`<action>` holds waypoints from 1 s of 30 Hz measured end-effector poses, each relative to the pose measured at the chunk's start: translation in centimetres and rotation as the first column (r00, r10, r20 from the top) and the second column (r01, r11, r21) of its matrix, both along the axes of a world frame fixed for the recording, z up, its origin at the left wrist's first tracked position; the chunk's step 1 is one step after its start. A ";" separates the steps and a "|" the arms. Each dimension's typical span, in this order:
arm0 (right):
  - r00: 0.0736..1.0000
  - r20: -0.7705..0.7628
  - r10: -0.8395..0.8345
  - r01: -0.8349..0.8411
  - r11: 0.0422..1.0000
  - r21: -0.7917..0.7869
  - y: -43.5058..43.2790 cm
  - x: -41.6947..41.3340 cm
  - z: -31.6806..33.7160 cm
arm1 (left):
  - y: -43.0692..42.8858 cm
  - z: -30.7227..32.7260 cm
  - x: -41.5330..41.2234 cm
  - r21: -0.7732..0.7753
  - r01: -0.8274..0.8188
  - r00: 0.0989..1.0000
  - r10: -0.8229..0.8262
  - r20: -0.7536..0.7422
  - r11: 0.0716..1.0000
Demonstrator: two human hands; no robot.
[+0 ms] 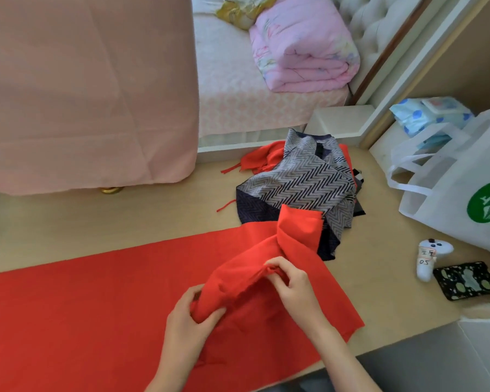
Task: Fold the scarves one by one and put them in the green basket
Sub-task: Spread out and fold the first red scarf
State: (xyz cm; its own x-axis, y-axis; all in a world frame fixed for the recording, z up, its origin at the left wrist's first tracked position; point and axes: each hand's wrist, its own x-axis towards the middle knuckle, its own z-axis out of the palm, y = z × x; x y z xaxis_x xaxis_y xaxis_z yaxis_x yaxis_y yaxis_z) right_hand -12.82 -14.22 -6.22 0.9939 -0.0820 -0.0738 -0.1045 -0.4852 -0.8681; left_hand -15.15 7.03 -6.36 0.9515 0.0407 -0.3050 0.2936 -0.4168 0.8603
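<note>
Both hands grip the red scarf (pixel 153 292) on the floor: left hand (pixel 190 315) fingers curl round a bunched fold, right hand (pixel 290 281) pinches its edge.

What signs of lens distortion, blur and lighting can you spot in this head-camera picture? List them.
Head view: the wide-angle lens tilts the white frame; soft, even light leaves only faint shadows in the folds of the red scarf; the pink quilt looks slightly washed out; mildly soft overall, no glare.
</note>
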 end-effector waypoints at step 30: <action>0.741 0.083 0.666 -0.671 0.739 0.062 29.2 10.7 5.0 | 16.6 3.2 -10.6 -0.076 -0.857 0.502 0.859 0.100 0.509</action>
